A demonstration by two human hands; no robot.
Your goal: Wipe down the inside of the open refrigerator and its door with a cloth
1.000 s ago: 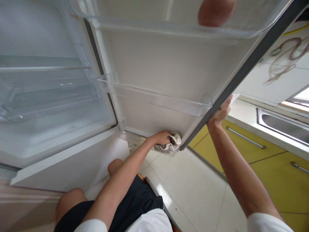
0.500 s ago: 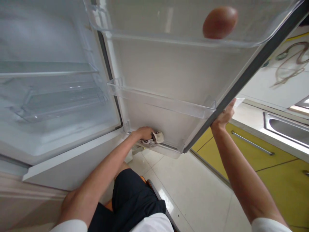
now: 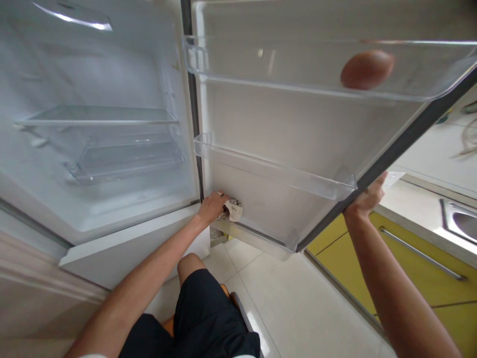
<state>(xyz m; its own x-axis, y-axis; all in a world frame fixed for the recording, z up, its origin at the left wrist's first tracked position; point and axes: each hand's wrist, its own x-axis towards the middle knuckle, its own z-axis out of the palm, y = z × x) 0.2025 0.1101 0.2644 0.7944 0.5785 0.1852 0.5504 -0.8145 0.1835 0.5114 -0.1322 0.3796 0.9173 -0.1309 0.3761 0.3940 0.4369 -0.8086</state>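
My left hand (image 3: 213, 205) is closed on a crumpled whitish cloth (image 3: 233, 209) and presses it against the bottom inner corner of the open fridge door (image 3: 283, 134), near the hinge side. My right hand (image 3: 367, 196) grips the dark outer edge of that door, fingers wrapped round it. A clear door shelf (image 3: 272, 171) runs just above the cloth. Higher up, another clear shelf (image 3: 320, 69) holds a brown egg (image 3: 367, 68).
The fridge interior (image 3: 97, 134) on the left has glass shelves and a clear drawer. Yellow cabinets (image 3: 421, 268) with metal handles and a steel sink (image 3: 460, 219) stand to the right. White tiled floor (image 3: 298, 303) lies below, with my knee in black shorts.
My left hand has slid the cloth leftwards along the door's bottom edge, from the outer corner to the hinge side. The view tilted upward. My right hand stays on the door edge.
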